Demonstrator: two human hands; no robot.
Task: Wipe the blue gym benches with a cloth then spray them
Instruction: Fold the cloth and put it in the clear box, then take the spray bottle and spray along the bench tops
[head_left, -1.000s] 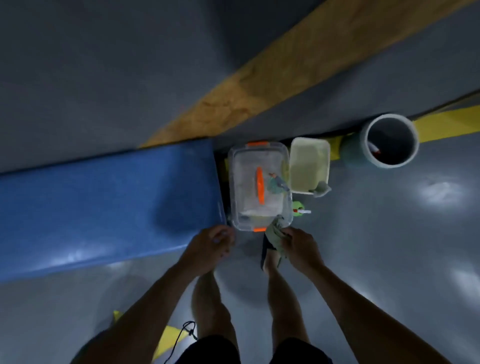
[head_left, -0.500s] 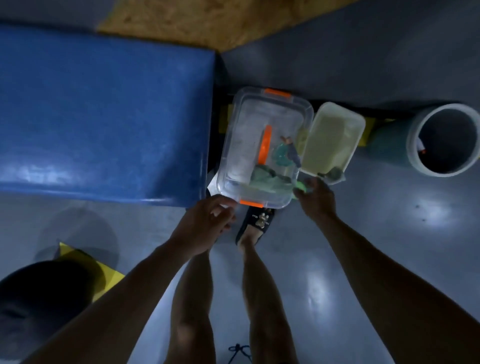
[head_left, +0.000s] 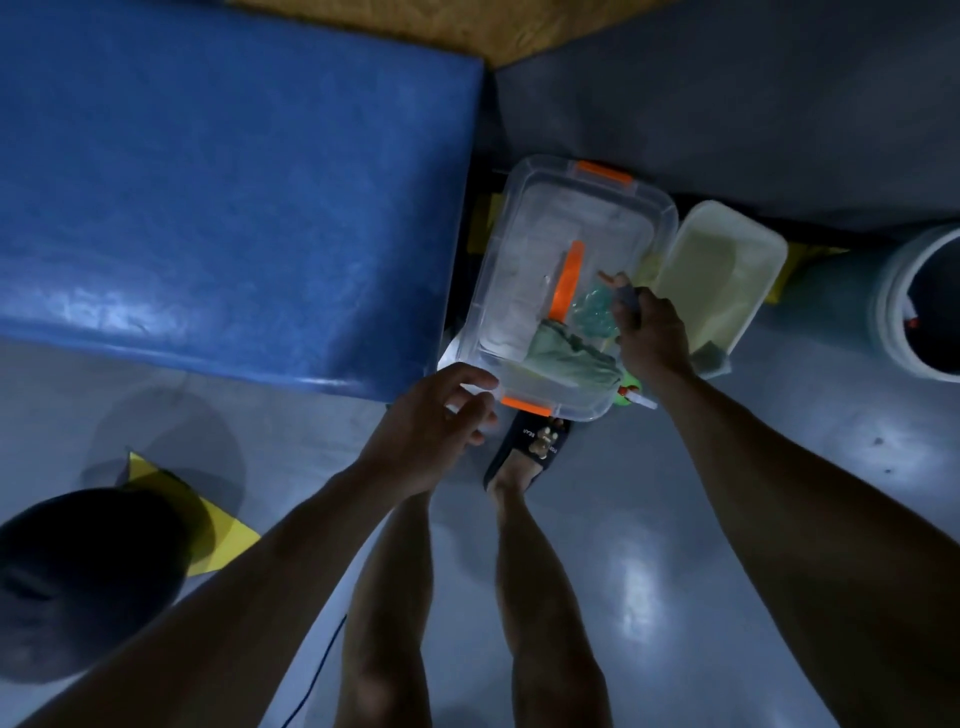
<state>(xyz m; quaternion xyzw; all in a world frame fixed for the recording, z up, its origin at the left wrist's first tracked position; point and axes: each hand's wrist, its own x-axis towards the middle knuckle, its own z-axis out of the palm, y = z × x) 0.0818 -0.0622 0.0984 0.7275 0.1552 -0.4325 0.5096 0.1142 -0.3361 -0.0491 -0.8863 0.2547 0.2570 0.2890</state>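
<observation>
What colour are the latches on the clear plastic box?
Orange, on the clear plastic box; the head view shows the latches best.

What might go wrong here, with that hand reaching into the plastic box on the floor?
The right hand grips a spray bottle beside the cloth; lifting it might drag the cloth out. The box sits by the bench and could tip if pulled. The foot is near the box and might knock it.
</observation>
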